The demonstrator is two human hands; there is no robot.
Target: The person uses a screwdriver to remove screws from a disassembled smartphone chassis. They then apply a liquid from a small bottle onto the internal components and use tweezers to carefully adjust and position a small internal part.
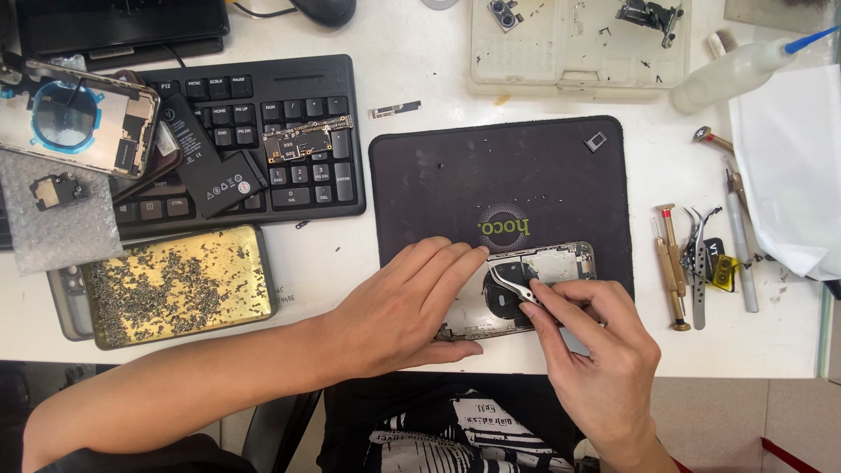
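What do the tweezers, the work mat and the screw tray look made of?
Tweezers in the right hand: bright bare metal, going by the shine. Work mat: matte dark, probably rubber or silicone. Screw tray: glossy gold, likely metal. The left hand steadies the opened phone.

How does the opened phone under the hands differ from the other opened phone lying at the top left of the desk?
The phone under the hands lies on the dark mat; the top-left phone rests partly on the keyboard. The left hand steadies the first while the right hand works tweezers in it; the second lies untouched. The second shows a blue ring inside. Both are open with their insides exposed.
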